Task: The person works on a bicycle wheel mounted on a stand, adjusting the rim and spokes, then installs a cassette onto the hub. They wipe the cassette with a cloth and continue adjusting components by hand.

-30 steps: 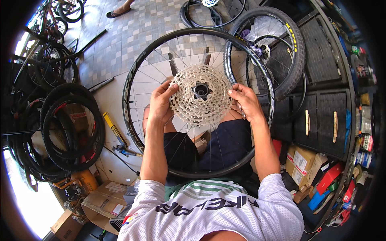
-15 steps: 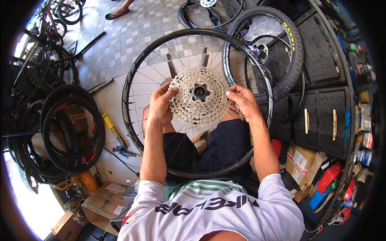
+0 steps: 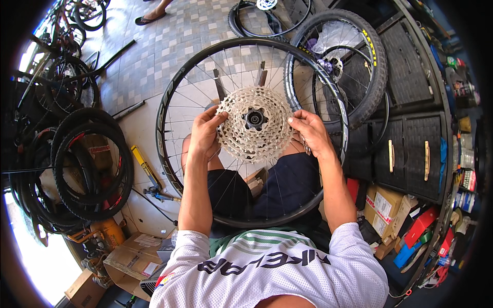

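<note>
A large silver multi-cog cassette sits at the centre of a black-rimmed bicycle wheel that lies over my lap, around a black splined hub body. My left hand holds the cassette's left edge, thumb on the teeth and fingers curled beneath. My right hand pinches its right edge with the thumb on top; small silver metal pieces show under those fingers, too hidden to make out. Beyond the cassette, two dark upright supports show through the spokes.
Other wheels lie at upper right, beside black cases. Hanging or stacked tyres and bikes fill the left, near a yellow tool and boxes. Another person's sandalled foot is at the top. Shelves of items line the right.
The cassette, wheel and both hands have shifted very slightly down the picture and to the left since a second ago. The grip looks the same.
</note>
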Demonstrator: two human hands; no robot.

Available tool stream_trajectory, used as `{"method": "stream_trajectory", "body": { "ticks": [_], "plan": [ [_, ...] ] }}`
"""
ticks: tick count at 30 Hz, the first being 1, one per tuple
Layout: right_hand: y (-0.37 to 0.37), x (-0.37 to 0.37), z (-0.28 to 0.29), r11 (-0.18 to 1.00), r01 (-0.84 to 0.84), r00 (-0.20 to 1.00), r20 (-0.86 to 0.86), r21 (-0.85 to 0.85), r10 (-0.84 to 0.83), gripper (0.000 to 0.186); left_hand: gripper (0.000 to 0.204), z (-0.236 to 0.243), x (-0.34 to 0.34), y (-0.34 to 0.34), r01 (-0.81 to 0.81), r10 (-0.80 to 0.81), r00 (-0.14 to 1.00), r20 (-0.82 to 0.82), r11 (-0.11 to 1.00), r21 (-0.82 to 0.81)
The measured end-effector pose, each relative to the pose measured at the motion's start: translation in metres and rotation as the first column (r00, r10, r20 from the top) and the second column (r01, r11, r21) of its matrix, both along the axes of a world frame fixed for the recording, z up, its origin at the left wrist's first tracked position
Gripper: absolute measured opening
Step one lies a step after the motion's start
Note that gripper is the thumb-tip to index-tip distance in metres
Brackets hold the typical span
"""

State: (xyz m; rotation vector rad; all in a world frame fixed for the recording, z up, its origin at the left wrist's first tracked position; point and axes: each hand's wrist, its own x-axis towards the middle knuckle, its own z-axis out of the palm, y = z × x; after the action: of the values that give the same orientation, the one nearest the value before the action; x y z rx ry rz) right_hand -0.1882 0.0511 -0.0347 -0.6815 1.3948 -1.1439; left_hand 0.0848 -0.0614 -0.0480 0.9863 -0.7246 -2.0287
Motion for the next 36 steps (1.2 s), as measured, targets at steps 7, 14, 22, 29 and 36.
{"method": "stream_trajectory", "body": {
  "ticks": [7, 14, 22, 29, 36],
  "plan": [
    [-0.002, -0.003, -0.012, 0.999, -0.005, 0.997, -0.074, -0.035, 0.002, 0.018, 0.044, -0.002, 0.002, -0.001, 0.012, -0.009, 0.997, 0.072, 0.999, -0.038],
    [-0.003, -0.002, -0.013, 0.999, -0.009, 0.997, -0.071, -0.037, 0.006, 0.018, 0.041, -0.001, 0.002, -0.001, 0.014, -0.008, 0.995, 0.095, 0.998, -0.061],
    [-0.003, -0.003, -0.012, 1.0, -0.015, 0.995, -0.098, -0.022, 0.013, 0.018, 0.045, 0.0, 0.002, 0.001, 0.018, -0.013, 0.996, 0.088, 0.998, -0.055],
    [0.001, -0.001, -0.008, 1.0, 0.0, 0.998, -0.069, -0.028, -0.002, 0.021, 0.054, 0.017, -0.002, 0.001, 0.015, -0.009, 0.988, 0.157, 0.999, -0.037],
    [0.003, 0.0, -0.009, 1.0, 0.012, 0.998, -0.06, 0.016, -0.011, 0.022, 0.049, 0.0, 0.0, -0.002, 0.028, -0.019, 0.993, 0.118, 0.997, -0.069]
  ]
}}
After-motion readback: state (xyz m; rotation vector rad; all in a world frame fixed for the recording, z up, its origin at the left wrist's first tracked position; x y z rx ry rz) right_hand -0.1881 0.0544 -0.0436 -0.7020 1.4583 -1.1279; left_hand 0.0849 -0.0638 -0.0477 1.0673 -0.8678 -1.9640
